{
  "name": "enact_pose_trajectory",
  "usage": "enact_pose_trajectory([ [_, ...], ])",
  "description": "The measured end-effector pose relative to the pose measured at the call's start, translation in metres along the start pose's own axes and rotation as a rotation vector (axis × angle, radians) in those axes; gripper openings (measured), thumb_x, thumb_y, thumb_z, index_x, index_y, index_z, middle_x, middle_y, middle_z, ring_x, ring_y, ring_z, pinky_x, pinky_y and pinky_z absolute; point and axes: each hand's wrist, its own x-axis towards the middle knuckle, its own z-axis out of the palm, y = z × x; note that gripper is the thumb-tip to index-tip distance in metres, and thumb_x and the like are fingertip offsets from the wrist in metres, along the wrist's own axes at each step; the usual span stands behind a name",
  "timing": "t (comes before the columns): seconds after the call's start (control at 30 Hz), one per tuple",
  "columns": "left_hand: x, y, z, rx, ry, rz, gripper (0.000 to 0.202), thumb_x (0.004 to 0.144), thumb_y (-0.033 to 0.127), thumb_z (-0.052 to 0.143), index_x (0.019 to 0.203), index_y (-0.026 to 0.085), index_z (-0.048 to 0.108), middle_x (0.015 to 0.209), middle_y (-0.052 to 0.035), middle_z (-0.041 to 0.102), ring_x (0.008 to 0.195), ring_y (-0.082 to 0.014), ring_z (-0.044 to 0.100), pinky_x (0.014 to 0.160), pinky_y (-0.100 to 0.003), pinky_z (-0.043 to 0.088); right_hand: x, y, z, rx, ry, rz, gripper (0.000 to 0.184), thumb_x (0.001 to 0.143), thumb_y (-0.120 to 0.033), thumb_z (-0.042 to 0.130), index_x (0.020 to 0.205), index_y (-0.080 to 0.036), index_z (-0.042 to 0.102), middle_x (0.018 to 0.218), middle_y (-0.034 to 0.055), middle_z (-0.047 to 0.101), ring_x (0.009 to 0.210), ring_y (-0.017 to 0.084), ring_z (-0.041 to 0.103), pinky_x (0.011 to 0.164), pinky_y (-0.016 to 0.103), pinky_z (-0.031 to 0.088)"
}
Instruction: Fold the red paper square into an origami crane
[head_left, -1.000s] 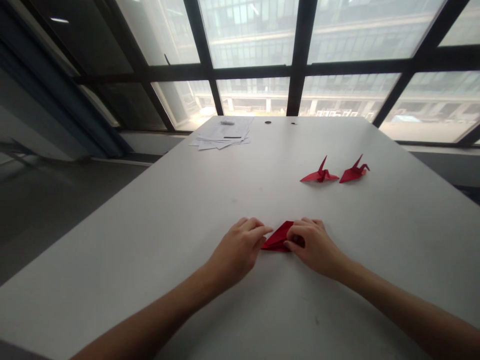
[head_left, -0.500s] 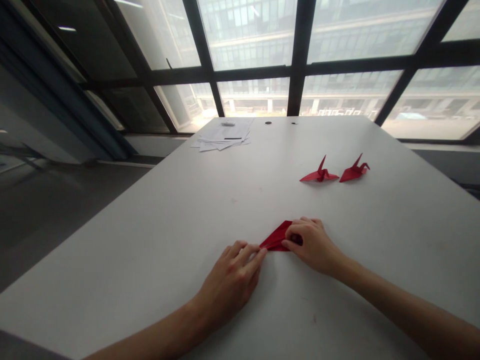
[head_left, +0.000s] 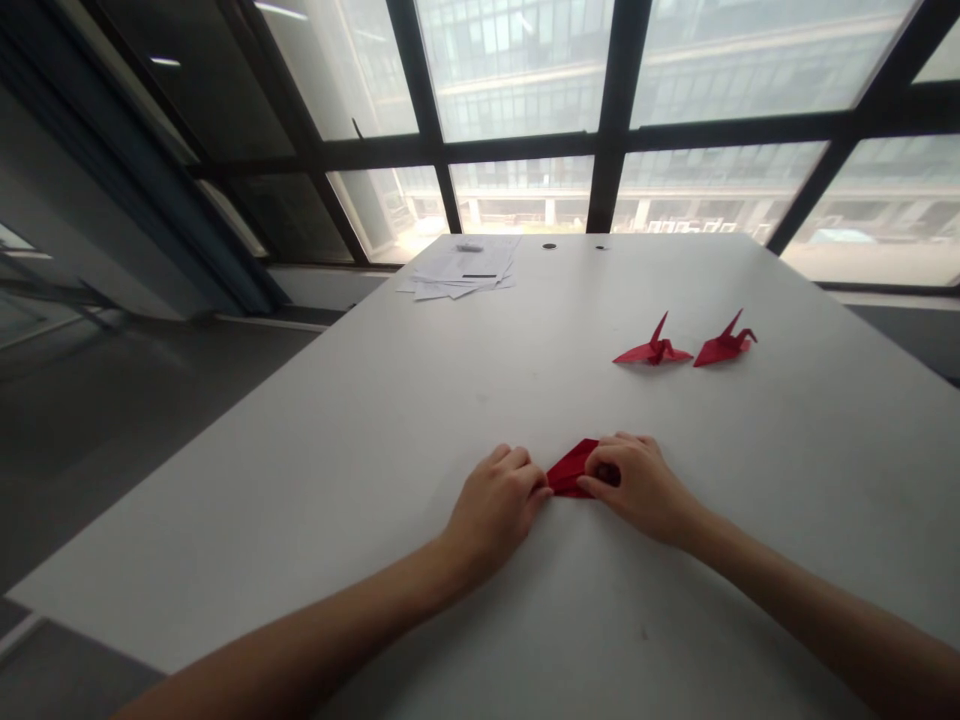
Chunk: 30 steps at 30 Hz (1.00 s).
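Observation:
A folded piece of red paper (head_left: 571, 468) lies flat on the white table (head_left: 375, 440) in front of me. My left hand (head_left: 496, 508) rests with its fingertips pressed on the paper's left tip. My right hand (head_left: 637, 485) covers the paper's right part and pinches it with thumb and fingers. Most of the paper's right side is hidden under that hand.
Two finished red paper cranes (head_left: 652, 349) (head_left: 724, 344) stand side by side farther back on the right. A loose stack of white sheets (head_left: 461, 270) lies at the far edge, near two small dark holes (head_left: 550, 245). Large windows rise behind the table.
My left hand slid back along the table, then returned forward to the paper's left tip. My right hand stayed on the paper. The view shifted slightly left.

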Motion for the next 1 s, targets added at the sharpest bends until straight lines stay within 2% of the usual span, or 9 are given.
enact_pose_trajectory([
  [0.1,0.007,0.002,-0.004,0.022,-0.048,-0.004,0.013,0.092,0.021,0.061,0.082,0.02,0.069,0.087,-0.0033,0.063,0.088,-0.0205,0.056,0.081,-0.033,0.047,-0.001,0.002,0.0,0.014,-0.005,-0.002,0.018,0.084,-0.029,0.071,0.068,-0.023,0.065,0.074,-0.001,0.068,0.074,0.018,0.057,0.076,0.034,0.036],
  [0.3,0.01,0.0,-0.007,-0.065,-0.104,-0.093,0.015,0.09,0.023,0.059,0.081,0.021,0.071,0.084,-0.0037,0.064,0.085,-0.0199,0.06,0.076,-0.03,0.047,-0.004,0.006,-0.005,-0.012,0.017,-0.079,0.009,0.089,-0.022,0.065,0.08,-0.024,0.067,0.079,-0.0008,0.069,0.078,0.018,0.059,0.083,0.037,0.035],
  [0.43,0.012,-0.002,-0.008,-0.104,-0.134,-0.113,0.017,0.091,0.025,0.058,0.083,0.02,0.073,0.086,-0.0041,0.066,0.085,-0.0199,0.061,0.076,-0.03,0.047,-0.004,0.005,-0.005,-0.007,0.042,-0.052,0.012,0.088,-0.021,0.066,0.076,-0.023,0.064,0.072,-0.0023,0.066,0.072,0.017,0.057,0.082,0.036,0.035],
  [0.77,0.011,-0.001,-0.007,-0.097,-0.109,-0.118,0.019,0.092,0.029,0.058,0.08,0.021,0.071,0.085,-0.0034,0.065,0.083,-0.0194,0.06,0.072,-0.029,0.046,-0.003,0.008,0.001,0.021,0.07,-0.033,0.015,0.087,-0.02,0.067,0.074,-0.022,0.062,0.071,-0.0022,0.066,0.072,0.017,0.057,0.08,0.034,0.035],
  [1.0,0.015,-0.001,-0.004,-0.059,-0.098,-0.121,0.021,0.09,0.027,0.057,0.074,0.02,0.068,0.082,-0.004,0.065,0.08,-0.0196,0.061,0.07,-0.029,0.046,-0.007,0.01,-0.002,-0.005,0.118,-0.03,0.012,0.09,-0.023,0.064,0.079,-0.023,0.066,0.078,0.0002,0.07,0.078,0.018,0.06,0.083,0.036,0.035],
])
